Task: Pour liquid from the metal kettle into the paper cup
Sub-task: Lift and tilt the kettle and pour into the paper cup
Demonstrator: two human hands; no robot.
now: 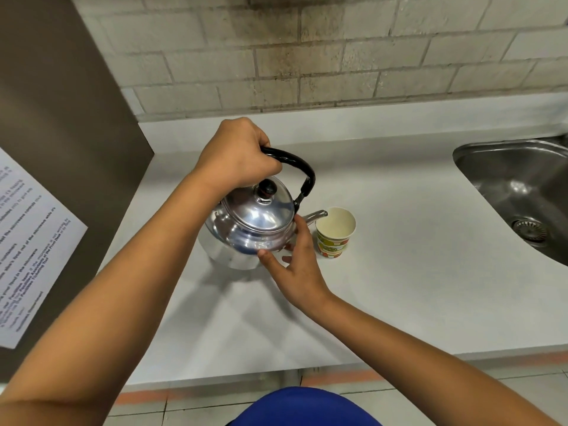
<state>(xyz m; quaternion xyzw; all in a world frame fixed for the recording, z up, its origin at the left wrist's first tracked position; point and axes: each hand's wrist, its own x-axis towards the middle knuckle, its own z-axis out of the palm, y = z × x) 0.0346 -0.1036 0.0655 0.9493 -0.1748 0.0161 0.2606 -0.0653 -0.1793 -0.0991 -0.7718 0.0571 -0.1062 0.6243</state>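
Pouring stage, head view only. The metal kettle (pixel 249 229) is tilted toward the right, its spout (pixel 316 215) reaching over the near rim of the paper cup (pixel 335 231), which stands upright on the white counter (pixel 415 272) just beside the kettle. The left hand (pixel 236 156) is clenched around the black handle (pixel 292 161) from above, carrying the weight and setting the tilt. The right hand (pixel 296 265) is not closed on anything: its fingers are spread, with the thumb (pixel 267 256) pressed against the kettle's lower body and the fingertips along the side near the spout base, apparently steadying the vessel so the stream stays aimed at the small opening. The lid (pixel 259 210), with its dark knob (pixel 267 189), sits in place despite the tilt. A pale liquid seems already to lie inside the cup, though no stream is discernible at the spout; whether flow is under way cannot be told. The cup is unsupported by either hand, so a nudge from the spout could tip it. A steel sink (pixel 516 192) lies well apart to the right, and a printed notice (pixel 27 250) hangs on the brown panel at left.
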